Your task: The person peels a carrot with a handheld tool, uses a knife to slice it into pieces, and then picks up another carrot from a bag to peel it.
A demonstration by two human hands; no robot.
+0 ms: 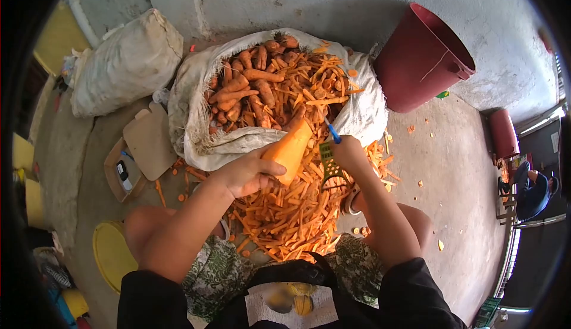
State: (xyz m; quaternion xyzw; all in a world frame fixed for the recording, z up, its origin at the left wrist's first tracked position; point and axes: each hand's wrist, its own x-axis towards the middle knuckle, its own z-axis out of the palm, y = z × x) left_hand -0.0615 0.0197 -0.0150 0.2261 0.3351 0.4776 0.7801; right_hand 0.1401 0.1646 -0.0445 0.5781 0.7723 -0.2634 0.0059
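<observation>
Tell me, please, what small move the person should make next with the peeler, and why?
Probably bring the peeler across onto the carrot and draw one stroke along its side. The left hand grips the carrot's lower end with its tip raised. The right hand holds the peeler just beside it, seemingly not touching. The pile of peelings lies directly beneath.

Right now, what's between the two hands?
In the head view, the carrot held by the left hand and the green peeler in the right hand fill the gap, over a heap of orange peelings.
</observation>
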